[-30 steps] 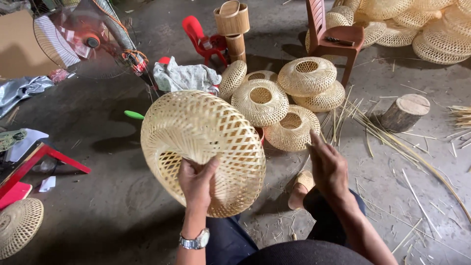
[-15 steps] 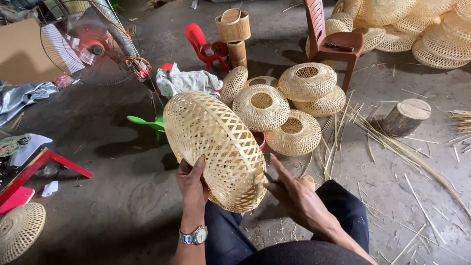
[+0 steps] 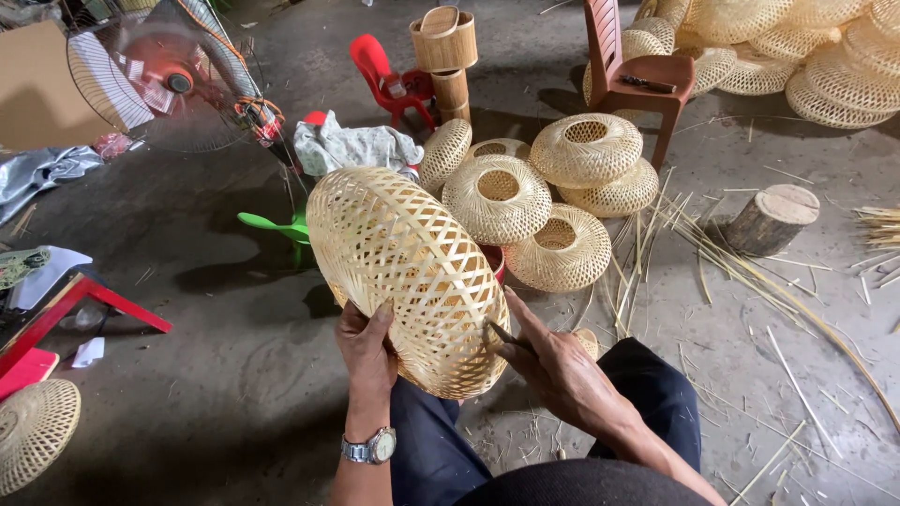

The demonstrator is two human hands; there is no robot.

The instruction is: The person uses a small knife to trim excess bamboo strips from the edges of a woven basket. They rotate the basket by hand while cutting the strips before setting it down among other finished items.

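Down by the person's knees, both hands are busy with one big woven bamboo basket [image 3: 408, 276]. It is round and domed, made of thin yellow strips that cross in a net of little holes. It is tipped up on its edge, above the lap, with the rounded side facing the camera.

The left hand [image 3: 367, 351] has a watch on its wrist. It is closed around the bottom edge of the basket, thumb on the front and fingers hidden behind. The right hand [image 3: 553, 361] sits at the lower right edge. Its fingers are curled, and a thin dark tool or strip [image 3: 503, 334] pokes out from them and touches the weave. I cannot tell just what that thin thing is.

The basket looks almost all woven. The body is full and tight, so I think only the edge by the right hand is being worked on.

On the floor [image 3: 234, 375] past the basket lies a pile of finished baskets [image 3: 534, 192], and more of them [image 3: 797, 47] sit far back on the right. Loose bamboo strips [image 3: 712, 253] lie spread near a short wood stump [image 3: 771, 217]. A brown chair [image 3: 637, 70], a small red chair [image 3: 389, 80] and a standing fan [image 3: 155, 80] are farther away.
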